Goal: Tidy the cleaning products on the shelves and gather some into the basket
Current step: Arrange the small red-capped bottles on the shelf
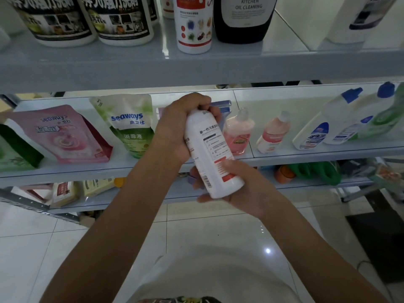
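I hold the white bottle in front of the middle shelf, tilted, with its top away from me. My left hand is closed around the neck, so the cap is hidden under my fingers; I think I am checking or tightening it. My right hand carries the bottom, gripping it with the thumb across the label, to keep it steady. The label faces me, but the print is too small to read. The basket is not visible, and the upper bottles are cut off.
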The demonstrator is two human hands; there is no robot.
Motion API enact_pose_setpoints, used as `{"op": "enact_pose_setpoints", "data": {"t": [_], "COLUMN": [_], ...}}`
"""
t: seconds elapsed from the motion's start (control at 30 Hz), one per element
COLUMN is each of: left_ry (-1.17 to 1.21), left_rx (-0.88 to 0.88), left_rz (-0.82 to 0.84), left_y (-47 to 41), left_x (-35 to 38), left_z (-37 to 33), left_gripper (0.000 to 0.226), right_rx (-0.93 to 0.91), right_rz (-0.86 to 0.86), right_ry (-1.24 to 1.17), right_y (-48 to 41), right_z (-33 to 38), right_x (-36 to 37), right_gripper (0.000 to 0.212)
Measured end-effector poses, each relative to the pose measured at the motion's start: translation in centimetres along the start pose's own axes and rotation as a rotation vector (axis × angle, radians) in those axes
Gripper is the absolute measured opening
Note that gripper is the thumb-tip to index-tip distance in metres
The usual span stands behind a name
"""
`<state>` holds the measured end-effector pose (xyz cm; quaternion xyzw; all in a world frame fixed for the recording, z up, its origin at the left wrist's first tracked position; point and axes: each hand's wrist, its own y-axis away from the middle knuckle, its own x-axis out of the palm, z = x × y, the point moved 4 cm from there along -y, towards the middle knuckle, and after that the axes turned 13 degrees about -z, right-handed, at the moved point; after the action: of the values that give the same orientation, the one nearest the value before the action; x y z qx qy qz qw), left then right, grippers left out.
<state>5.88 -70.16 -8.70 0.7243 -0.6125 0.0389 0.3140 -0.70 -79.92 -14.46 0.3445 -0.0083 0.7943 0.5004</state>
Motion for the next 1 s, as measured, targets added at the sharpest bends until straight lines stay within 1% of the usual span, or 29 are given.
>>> {"op": "enact_pose_setpoints", "data": {"t": [0.03,0.07,0.1,0.13,0.17,0.23,0.27,0.3,0.37,0.4,0.43,0.5,0.53,0.57,0.6,0.63,0.67,0.7,0.73,0.77,0.83,0.9,0.93,0.97,1.0], "left_ry": [-0.051,-0.089,-0.095,-0.069,-0.014,0.121,0.153,0.153,0.115,0.101,0.067,-0.066,-0.11,-0.126,-0.126,-0.117,-0.094,-0.055,-0.016,-0.002,-0.033,-0.049,-0.043,-0.045,-0.059], "left_rx": [0.079,0.132,0.132,0.092,0.04,-0.021,-0.016,0.004,0.03,0.031,0.073,0.295,0.396,0.431,0.42,0.381,0.32,0.246,0.18,0.14,0.1,0.052,0.029,0.022,0.038], "left_rz": [-0.07,-0.111,-0.122,-0.107,-0.054,0.146,0.232,0.279,0.273,0.231,0.17,0.01,-0.042,-0.063,-0.059,-0.022,0.046,0.138,0.221,0.265,0.233,0.143,0.098,0.057,0.015], "left_y": [-0.2,-0.2,-0.1,-0.1,0.2,1.1,1.6,2.0,2.4,2.4,2.1,1.6,1.6,1.6,1.7,1.6,1.6,1.7,1.8,1.9,2.0,1.7,1.5,1.4,1.2], "left_x": [-0.3,-0.5,-0.5,-0.5,-0.2,0.8,1.3,1.6,1.5,1.3,1.0,0.3,0.2,0.3,0.4,0.5,0.7,0.9,1.2,1.3,1.4,1.1,0.9,0.7,0.5], "left_z": [-0.1,-0.2,-0.1,-0.1,-0.2,-0.7,-1.1,-1.4,-2.1,-2.3,-2.6,-3.2,-3.4,-3.4,-3.3,-3.1,-3.1,-3.0,-3.1,-3.1,-3.2,-3.2,-3.2,-3.3,-3.4], "left_gripper": [0.023,0.023,0.023,0.023,0.023,0.02,0.019,0.02,0.02,0.02,0.023,0.028,0.027,0.025,0.024,0.025,0.028,0.029,0.027,0.023,0.019,0.023,0.026,0.027,0.025], "right_rx": [-0.143,-0.262,-0.299,-0.263,-0.173,0.072,0.165,0.201,0.166,0.112,0.017,-0.238,-0.337,-0.4,-0.421,-0.407,-0.359,-0.287,-0.213,-0.16,-0.104,-0.067,-0.059,-0.076,-0.115], "right_rz": [-0.196,-0.362,-0.404,-0.347,-0.192,0.217,0.358,0.439,0.472,0.421,0.274,-0.126,-0.272,-0.364,-0.389,-0.351,-0.267,-0.136,-0.014,0.064,0.129,0.157,0.131,0.056,-0.067], "right_ry": [0.234,0.424,0.473,0.407,0.267,-0.204,-0.397,-0.483,-0.47,-0.379,-0.197,0.331,0.555,0.675,0.696,0.651,0.545,0.386,0.211,0.087,-0.02,-0.071,-0.065,-0.025,0.077], "right_y": [0.1,0.5,0.7,0.6,0.5,0.7,0.7,0.6,0.2,0.1,-0.1,-0.4,-0.3,-0.3,-0.3,-0.3,-0.2,-0.1,0.0,0.0,-0.1,-0.3,-0.3,-0.3,-0.4], "right_z": [0.8,1.8,2.3,2.4,2.0,0.9,0.5,0.1,-0.1,0.0,0.4,2.0,2.9,3.4,3.7,3.6,3.4,3.1,2.6,2.0,1.3,1.2,1.4,1.8,2.2], "right_x": [-0.5,-0.7,-0.8,-0.7,-0.2,1.6,2.2,2.4,2.2,1.9,1.3,0.1,-0.2,-0.3,-0.1,0.0,0.2,0.6,1.0,1.2,1.6,1.8,1.9,1.8,1.3], "right_gripper": [0.039,0.037,0.034,0.032,0.038,0.059,0.064,0.066,0.066,0.065,0.063,0.06,0.06,0.06,0.058,0.057,0.056,0.058,0.062,0.065,0.069,0.069,0.068,0.063,0.055]}}
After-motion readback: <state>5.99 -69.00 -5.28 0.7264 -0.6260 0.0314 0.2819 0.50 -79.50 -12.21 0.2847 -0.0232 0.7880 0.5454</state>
